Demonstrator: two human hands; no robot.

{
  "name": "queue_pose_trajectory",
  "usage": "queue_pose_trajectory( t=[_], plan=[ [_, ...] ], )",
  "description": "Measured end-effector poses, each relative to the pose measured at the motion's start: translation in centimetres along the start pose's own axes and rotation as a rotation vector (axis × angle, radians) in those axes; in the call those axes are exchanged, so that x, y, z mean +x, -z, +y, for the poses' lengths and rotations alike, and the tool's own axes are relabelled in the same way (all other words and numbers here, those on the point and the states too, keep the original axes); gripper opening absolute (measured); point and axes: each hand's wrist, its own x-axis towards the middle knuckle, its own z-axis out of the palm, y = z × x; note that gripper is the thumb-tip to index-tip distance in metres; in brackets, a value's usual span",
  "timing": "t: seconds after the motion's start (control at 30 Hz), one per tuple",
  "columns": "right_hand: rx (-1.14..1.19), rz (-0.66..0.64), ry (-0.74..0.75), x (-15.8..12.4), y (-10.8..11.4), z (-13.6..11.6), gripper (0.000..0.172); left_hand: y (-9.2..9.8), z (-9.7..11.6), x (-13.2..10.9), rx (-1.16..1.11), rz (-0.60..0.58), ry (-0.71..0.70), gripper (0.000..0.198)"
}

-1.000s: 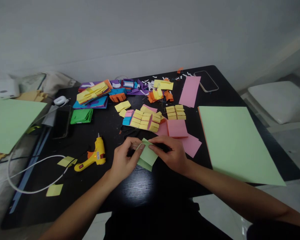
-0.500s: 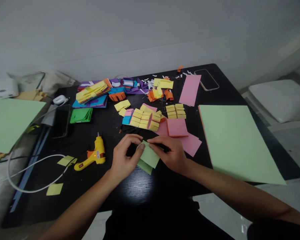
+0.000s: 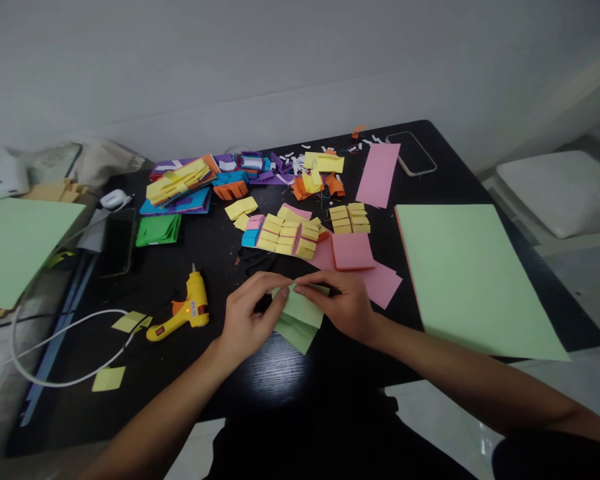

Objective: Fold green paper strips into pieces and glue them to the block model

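Paper [image 3: 304, 308], light green and folded, hangs from your fingertips over the near part of the black table [image 3: 210, 383], between your forearms. Your left hand [image 3: 253, 317] grasps its upper edge, and your right hand [image 3: 343, 303] pinches the same edge just beside it, so that the fingertips nearly meet.

The step in hand looks like working that edge. It probably goes best if you line up the layers first, then press between thumb and forefinger and slide outward with even pressure. Let the lower flaps hang free; a tight grip there could leave stray creases. Pull level with both hands, or the fold may run askew.

The flap nearest you is a darker green and ends in a pointed corner. The layer above is paler and fairly smooth, and a visible gap between the two shows the fold standing partly open. Your fingers hide the top, so how sharp the crease is there cannot be told.

Farther off, the yellow glue gun [image 3: 185, 310] lies to your left, apart from the sheet. Beyond your knuckles lie pink sheets [image 3: 384, 285] and a row of yellow folded pieces [image 3: 285, 235].
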Motion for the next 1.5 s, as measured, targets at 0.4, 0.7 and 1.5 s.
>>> queue_pose_trajectory(
  t=[0.4, 0.7, 1.5],
  plan=[
    [0.105, -0.014, -0.133, 0.12, -0.21, 0.16, 0.010, -0.20, -0.13, -0.08, 0.044, 0.039, 0.013, 0.012],
    [0.005, -0.070, -0.111, 0.33, -0.01, 0.11, 0.010, -0.36, -0.52, -0.14, 0.041, 0.038, -0.021, 0.011],
    [-0.127, -0.115, 0.011, 0.45, 0.46, -0.44, 0.022, -0.14, -0.48, -0.05, 0.085, 0.034, -0.002, 0.009]
  ],
)
